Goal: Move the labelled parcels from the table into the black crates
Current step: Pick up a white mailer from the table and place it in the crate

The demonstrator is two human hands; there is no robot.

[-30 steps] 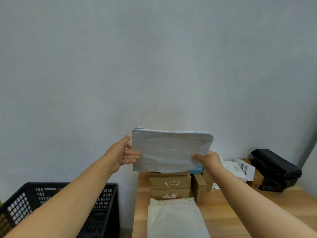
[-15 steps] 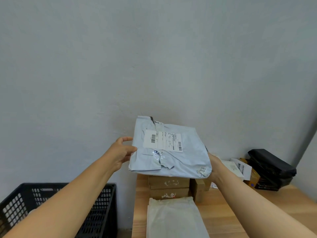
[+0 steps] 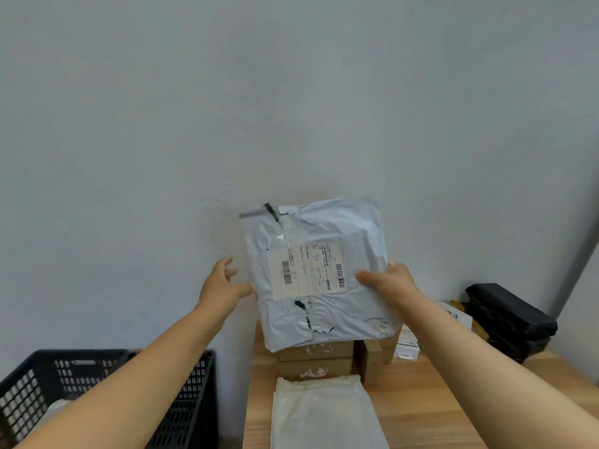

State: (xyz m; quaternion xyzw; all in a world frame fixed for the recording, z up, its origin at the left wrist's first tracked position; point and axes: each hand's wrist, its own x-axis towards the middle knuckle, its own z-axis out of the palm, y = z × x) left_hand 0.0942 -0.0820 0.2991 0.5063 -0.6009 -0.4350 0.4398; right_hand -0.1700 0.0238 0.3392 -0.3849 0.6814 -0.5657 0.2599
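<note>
A grey plastic mailer parcel [image 3: 324, 312] with a white barcode label [image 3: 308, 272] is held up in front of the wall, label side facing me. My right hand [image 3: 387, 285] grips its right edge, thumb on the front. My left hand [image 3: 220, 286] is at the left edge, thumb touching the parcel and fingers spread behind or beside it. A black crate [image 3: 181, 384] stands on the floor at lower left, left of the wooden table [image 3: 437, 409].
On the table lie a pale bag parcel [image 3: 321, 416] at the front, stacked brown cardboard boxes [image 3: 314, 361] behind it, small white boxes [image 3: 453, 315] and a pile of black bags [image 3: 509, 319] at the right by the wall. Something pale lies inside the crate.
The parcel has been flipped from its blank back to its label side, then turned about a quarter so its long side stands up. My left hand loosened from the edge.
</note>
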